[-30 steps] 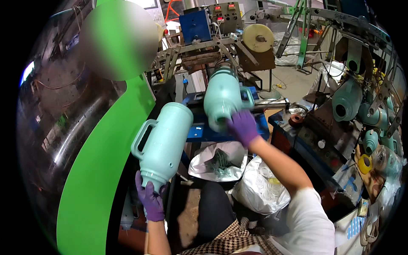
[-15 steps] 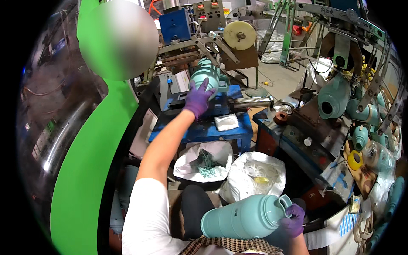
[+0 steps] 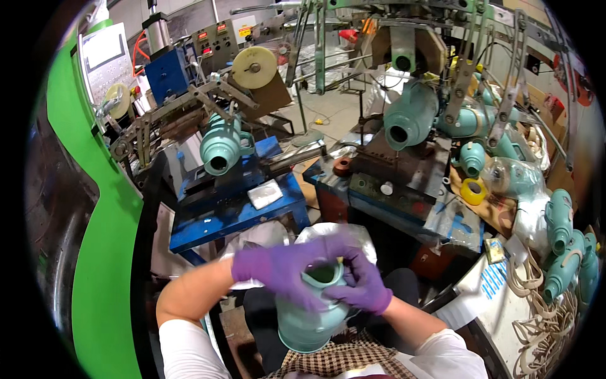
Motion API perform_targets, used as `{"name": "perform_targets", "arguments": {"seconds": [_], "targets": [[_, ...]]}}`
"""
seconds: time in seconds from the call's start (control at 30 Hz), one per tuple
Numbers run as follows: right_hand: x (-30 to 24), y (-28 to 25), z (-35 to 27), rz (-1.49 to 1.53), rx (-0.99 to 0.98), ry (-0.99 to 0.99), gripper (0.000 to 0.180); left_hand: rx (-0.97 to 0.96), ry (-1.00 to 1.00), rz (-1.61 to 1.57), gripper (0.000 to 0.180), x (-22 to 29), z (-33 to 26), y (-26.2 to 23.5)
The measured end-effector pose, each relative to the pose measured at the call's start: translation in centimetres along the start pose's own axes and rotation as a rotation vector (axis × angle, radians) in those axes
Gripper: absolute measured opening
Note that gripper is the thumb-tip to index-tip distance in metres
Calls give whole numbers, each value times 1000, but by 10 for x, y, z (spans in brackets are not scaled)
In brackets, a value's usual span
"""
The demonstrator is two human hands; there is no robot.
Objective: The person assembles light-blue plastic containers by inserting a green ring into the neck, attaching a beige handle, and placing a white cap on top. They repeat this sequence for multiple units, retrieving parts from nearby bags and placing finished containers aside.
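Observation:
A light teal thermos jug shell (image 3: 304, 330) stands tilted in my lap, its open mouth facing up. My right hand (image 3: 363, 285), in a purple glove, is closed at the right side of the mouth, thumb and fingers pinching by the rim. Across the left side of the mouth lies my left hand (image 3: 281, 268), gloved alike; its fingers are smeared by motion, so their grip cannot be made out. Ahead on the left, another teal jug shell (image 3: 222, 148) sits in the machine with its mouth toward me. Neither hand touches that one.
A blue machine table (image 3: 233, 224) bears a white block (image 3: 265, 194). Farther right, a second machine holds a jug shell (image 3: 410, 117). More shells (image 3: 560, 221), yellow tape (image 3: 473, 191) and beige straps (image 3: 546, 335) lie right. A green machine frame (image 3: 107, 252) rises at left.
My left hand has left the jug shell in the machine and come to the lap. The lap shell has turned from lying sideways to mouth up. The view has swung right.

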State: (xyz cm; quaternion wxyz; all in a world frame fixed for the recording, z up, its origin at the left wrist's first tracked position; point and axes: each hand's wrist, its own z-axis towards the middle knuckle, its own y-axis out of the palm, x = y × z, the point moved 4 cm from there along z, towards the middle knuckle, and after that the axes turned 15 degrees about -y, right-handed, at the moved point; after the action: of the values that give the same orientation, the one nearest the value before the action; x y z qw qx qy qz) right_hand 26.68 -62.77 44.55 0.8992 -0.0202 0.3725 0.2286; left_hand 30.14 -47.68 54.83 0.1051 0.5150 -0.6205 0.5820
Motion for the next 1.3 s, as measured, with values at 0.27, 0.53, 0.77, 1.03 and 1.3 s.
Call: {"name": "perform_targets", "arguments": {"seconds": [0.27,0.53,0.77,1.03,1.3], "targets": [[-31,-59,58,-603,225,-54,65,435,-325,362,66,0,-99,6],[24,-256,174,-1528,453,208,73,1289,-438,-448,40,-113,-205,60],[29,-108,70,-1997,-85,-588,36,1653,-342,-277,49,-174,-224,105],[-61,-42,-102,-1728,-307,-602,50,1422,73,-1168,56,-168,-107,21],[-147,-81,-167,-943,311,-175,33,1130,217,-1318,57,-151,71,-29]]}}
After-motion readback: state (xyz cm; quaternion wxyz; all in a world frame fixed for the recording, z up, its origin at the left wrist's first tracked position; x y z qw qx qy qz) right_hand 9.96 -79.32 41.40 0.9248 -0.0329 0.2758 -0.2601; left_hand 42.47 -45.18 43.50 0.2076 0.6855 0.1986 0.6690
